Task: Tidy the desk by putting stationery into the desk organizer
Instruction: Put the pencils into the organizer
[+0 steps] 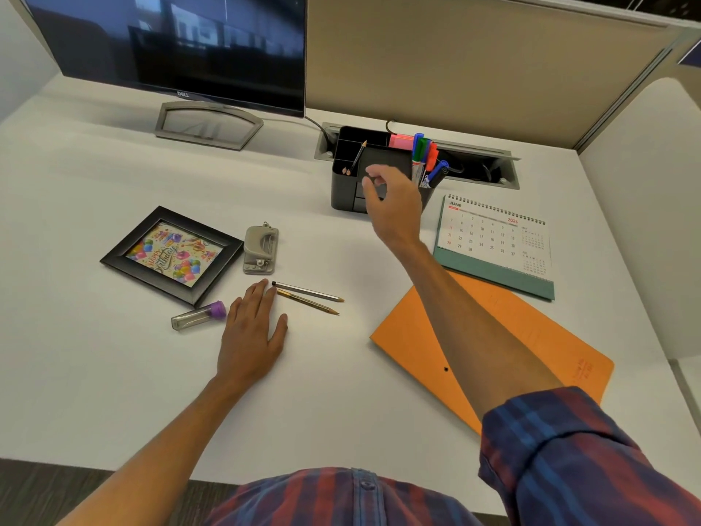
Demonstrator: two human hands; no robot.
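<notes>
Up by the organizer (352,184), the right hand (390,206) hovers with fingers loosely curled, holding nothing. Flat and spread, the left hand (252,328) rests on the table (113,373), fingertips touching two pencils (309,298) lying there.
</notes>
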